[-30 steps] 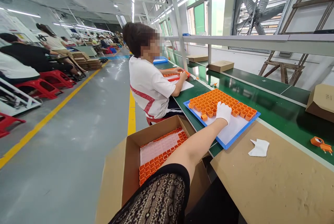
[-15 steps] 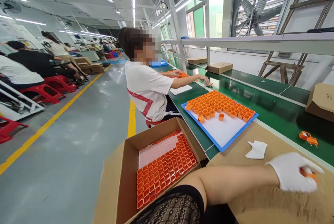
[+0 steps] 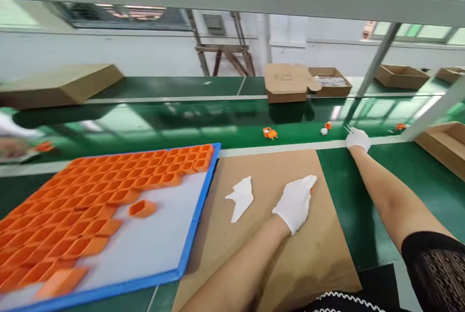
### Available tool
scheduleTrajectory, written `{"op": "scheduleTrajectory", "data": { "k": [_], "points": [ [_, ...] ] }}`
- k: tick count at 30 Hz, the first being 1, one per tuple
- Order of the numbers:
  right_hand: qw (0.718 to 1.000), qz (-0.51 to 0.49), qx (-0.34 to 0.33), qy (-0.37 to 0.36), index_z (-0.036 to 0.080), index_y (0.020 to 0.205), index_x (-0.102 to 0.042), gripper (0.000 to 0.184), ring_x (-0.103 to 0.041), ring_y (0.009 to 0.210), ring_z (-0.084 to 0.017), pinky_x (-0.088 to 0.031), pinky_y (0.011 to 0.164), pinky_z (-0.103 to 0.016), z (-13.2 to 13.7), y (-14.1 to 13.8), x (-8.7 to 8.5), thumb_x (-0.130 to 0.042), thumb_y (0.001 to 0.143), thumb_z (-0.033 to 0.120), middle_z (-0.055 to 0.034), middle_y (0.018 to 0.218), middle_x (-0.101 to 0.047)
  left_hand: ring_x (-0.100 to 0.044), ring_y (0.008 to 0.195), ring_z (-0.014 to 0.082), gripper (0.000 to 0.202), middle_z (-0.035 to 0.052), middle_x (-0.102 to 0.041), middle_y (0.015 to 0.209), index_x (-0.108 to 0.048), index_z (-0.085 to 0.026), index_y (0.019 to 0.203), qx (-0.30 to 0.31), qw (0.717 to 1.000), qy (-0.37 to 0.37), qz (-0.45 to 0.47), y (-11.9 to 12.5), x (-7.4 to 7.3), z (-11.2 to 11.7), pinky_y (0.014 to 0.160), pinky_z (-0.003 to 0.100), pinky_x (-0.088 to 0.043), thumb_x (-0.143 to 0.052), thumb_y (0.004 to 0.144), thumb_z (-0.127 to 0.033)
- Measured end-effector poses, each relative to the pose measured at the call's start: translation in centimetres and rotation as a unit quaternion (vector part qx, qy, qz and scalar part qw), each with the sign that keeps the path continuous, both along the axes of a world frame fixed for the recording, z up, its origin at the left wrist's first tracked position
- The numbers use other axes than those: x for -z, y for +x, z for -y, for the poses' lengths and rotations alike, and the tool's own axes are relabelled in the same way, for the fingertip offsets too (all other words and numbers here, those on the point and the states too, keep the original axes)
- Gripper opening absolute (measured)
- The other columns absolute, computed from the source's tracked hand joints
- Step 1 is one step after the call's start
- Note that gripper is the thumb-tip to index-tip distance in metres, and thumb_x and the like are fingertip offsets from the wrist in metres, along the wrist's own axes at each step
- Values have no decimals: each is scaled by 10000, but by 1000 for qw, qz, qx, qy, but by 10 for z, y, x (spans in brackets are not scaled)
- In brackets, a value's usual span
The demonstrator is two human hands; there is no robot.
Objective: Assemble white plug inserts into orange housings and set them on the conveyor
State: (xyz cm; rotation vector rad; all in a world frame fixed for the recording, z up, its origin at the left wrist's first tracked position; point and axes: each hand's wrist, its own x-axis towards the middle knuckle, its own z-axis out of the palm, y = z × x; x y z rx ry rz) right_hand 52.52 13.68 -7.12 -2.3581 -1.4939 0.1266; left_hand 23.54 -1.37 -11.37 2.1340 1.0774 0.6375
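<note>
Left hand (image 3: 295,201): gloved, flat on cardboard sheet (image 3: 276,234), grip closed over an orange part (image 3: 312,187).
Right hand (image 3: 358,138): gloved, at belt (image 3: 232,125) edge; grip state unclear.
Tray (image 3: 196,210): orange shells, left on worktop.

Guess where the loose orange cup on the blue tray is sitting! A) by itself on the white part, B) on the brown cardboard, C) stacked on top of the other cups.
A: the loose orange cup lies alone on the blue tray's white surface, apart from the packed rows.
</note>
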Motion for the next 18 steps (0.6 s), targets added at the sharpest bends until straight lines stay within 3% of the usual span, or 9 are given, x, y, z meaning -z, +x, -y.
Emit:
{"op": "scheduleTrajectory", "data": {
  "k": [2, 4, 8, 11, 14, 18],
  "points": [
    [998, -24, 51, 2, 197, 1296, -602, 357, -608, 1143, -253, -518, 977, -473, 8, 15, 5, -587, 1001, 397, -111, 1321, -596, -508, 1347, 332, 590, 164, -439, 1546, -413, -183, 1502, -26, 1000, -15, -5, 1, 2, 4, 1130, 545, -407, -425, 917, -110],
    [997, -48, 54, 15, 203, 1309, -615, 354, -596, 1170, -257, -485, 1003, -451, 7, 11, 9, -556, 1013, 388, -121, 1336, -596, -571, 1270, 313, 614, 164, -445, 1527, -362, -196, 1533, -61, 998, -27, -3, 0, 3, 7, 1074, 508, -463, -435, 927, -133],
    [995, -88, 9, 37, 250, 1340, -624, 408, -557, 1225, -252, -422, 1028, -371, -9, -29, 18, -514, 1015, 472, -115, 1392, -575, -616, 1168, 287, 629, 120, -608, 1310, -425, -234, 1500, -94, 994, -38, 28, -3, 3, 5, 1054, 479, -468, -519, 887, -133],
    [992, -119, -17, 25, 213, 1298, -630, 480, -589, 1148, -254, -447, 1001, -413, -21, -63, 20, -615, 945, 538, -122, 1340, -597, -576, 1217, 281, 599, 106, -582, 1324, -487, -246, 1449, -108, 990, -47, 83, -4, 1, 5, 1105, 488, -421, -562, 864, -143],
    [988, -155, -20, 5, 160, 1148, -665, 367, -624, 1050, -236, -490, 958, -448, -30, -93, 13, -648, 943, 465, -108, 1202, -647, -560, 1233, 240, 585, 99, -538, 1347, -493, -239, 1426, -128, 975, -78, 162, -5, -1, 6, 1108, 438, -426, -565, 852, -154],
    [975, -216, -45, 14, 142, 1026, -691, 306, -646, 945, -213, -527, 883, -395, -16, -124, -2, -622, 961, 433, -69, 1028, -692, -634, 1056, 196, 606, 117, -578, 1262, -486, -179, 1391, -170, 929, -178, 278, -12, -5, -3, 907, 360, -531, -556, 790, -164]
  ]
}}
